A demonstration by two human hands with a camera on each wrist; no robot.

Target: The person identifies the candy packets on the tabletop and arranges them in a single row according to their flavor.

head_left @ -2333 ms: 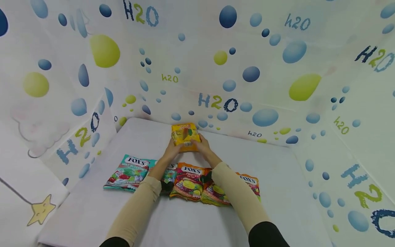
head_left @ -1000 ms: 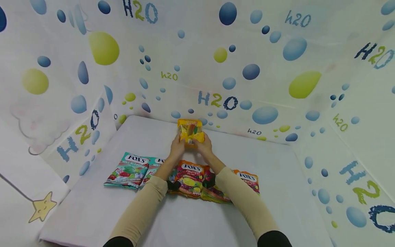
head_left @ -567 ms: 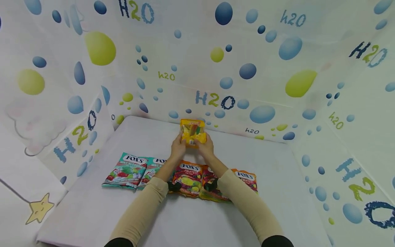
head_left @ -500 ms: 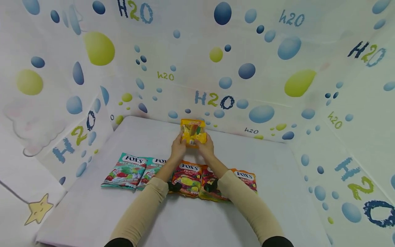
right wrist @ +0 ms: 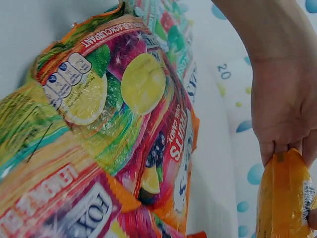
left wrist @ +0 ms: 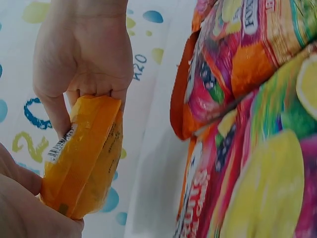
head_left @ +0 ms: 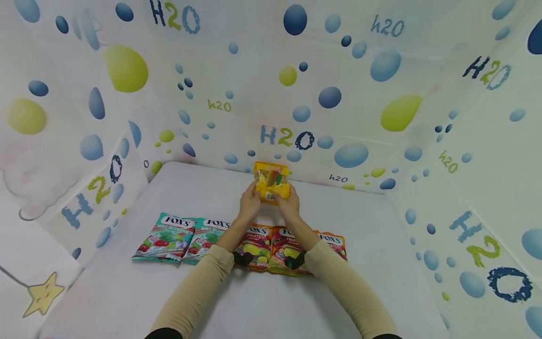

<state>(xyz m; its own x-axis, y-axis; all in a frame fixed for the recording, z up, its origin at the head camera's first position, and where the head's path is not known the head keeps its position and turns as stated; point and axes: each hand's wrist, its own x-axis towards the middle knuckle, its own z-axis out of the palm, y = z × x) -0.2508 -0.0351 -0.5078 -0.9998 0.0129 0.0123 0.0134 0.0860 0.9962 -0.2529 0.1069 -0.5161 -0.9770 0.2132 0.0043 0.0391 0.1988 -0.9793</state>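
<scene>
A small yellow candy bag [head_left: 272, 176] with fruit pictures and a barcode is held up off the far part of the table. My left hand [head_left: 250, 202] grips its left side and my right hand [head_left: 290, 205] its right side. In the left wrist view the bag [left wrist: 86, 153] is seen from its edge, pinched between both hands. The right wrist view catches the bag [right wrist: 282, 198] cut off at the lower right. Below my hands a row of Fox's candy bags lies flat, partly covered by my wrists; an orange Fruits bag [head_left: 256, 245] is between them.
Two teal Fox's bags, the outer one [head_left: 165, 239] and its neighbour [head_left: 206, 238], lie at the left of the row. Another Fruits bag [head_left: 332, 242] ends it on the right. The white table [head_left: 381, 282] meets walls printed with bubbles [head_left: 351, 155].
Both hands have lifted the yellow bag slightly and shifted it to the right while gripping it. The head view has turned a little to the right. The Fox's bags stay put.
</scene>
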